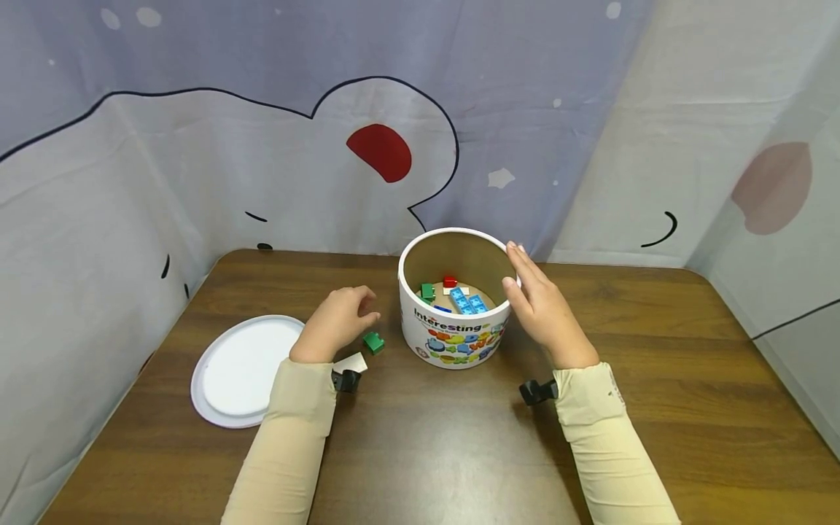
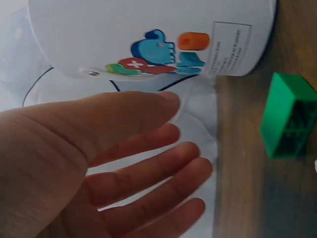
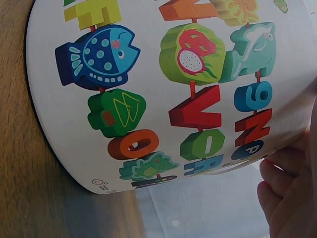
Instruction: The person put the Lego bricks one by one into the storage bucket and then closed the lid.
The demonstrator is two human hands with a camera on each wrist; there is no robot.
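A white tub (image 1: pixel 453 339) with colourful printed letters and pictures stands upright on the table. Inside lie blue blocks (image 1: pixel 468 300), a green block (image 1: pixel 427 292) and a small red block (image 1: pixel 449 281). My right hand (image 1: pixel 545 313) rests against the tub's right rim, fingers fairly straight; the right wrist view shows its fingertips at the tub's edge. Left of the tub, my left hand (image 1: pixel 336 321) hovers with loosely bent fingers and nothing between them. Just beside it on the table sits another green block (image 1: pixel 374 343), also plain in the left wrist view.
A round white lid (image 1: pixel 246 368) lies on the table at the left, partly behind the left forearm. Near the left wrist is a flat cream-coloured piece (image 1: pixel 351 364). A printed curtain (image 1: pixel 295 175) hangs along the back edge of the wooden table (image 1: pixel 446 445).
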